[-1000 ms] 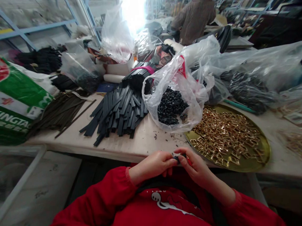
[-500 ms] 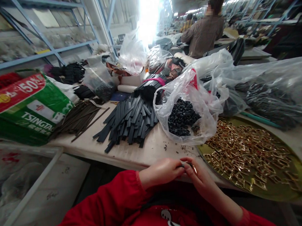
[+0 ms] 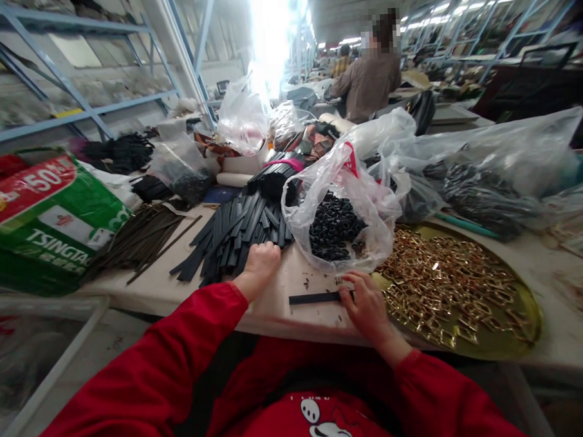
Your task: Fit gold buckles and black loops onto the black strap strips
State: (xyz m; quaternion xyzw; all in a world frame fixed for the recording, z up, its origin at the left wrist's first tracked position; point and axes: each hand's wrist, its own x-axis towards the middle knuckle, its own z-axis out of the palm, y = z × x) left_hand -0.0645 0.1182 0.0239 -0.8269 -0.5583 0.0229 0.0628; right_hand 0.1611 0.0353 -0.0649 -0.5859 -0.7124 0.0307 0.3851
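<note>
My left hand (image 3: 260, 261) reaches out to the near end of the pile of black strips (image 3: 239, 233) on the white table (image 3: 154, 289), fingers curled down onto a strip. My right hand (image 3: 365, 302) rests on the table edge, pinching one end of a single black strip (image 3: 317, 298) that lies flat on the table. A clear plastic bag of small black loops (image 3: 333, 226) stands just beyond the hands. The round gold tray (image 3: 525, 324) full of gold buckles (image 3: 444, 283) sits to the right of my right hand.
A green and red carton (image 3: 45, 223) and thin dark sticks (image 3: 142, 241) lie at the left. Clear bags of dark parts (image 3: 483, 184) crowd the right and back. A person in brown (image 3: 367, 80) works at a far table. Blue shelving (image 3: 74, 112) stands behind.
Both hands were together by my chest working a small black piece. Now they have separated: the left has reached forward to the strip pile, the right has laid a black strip on the table.
</note>
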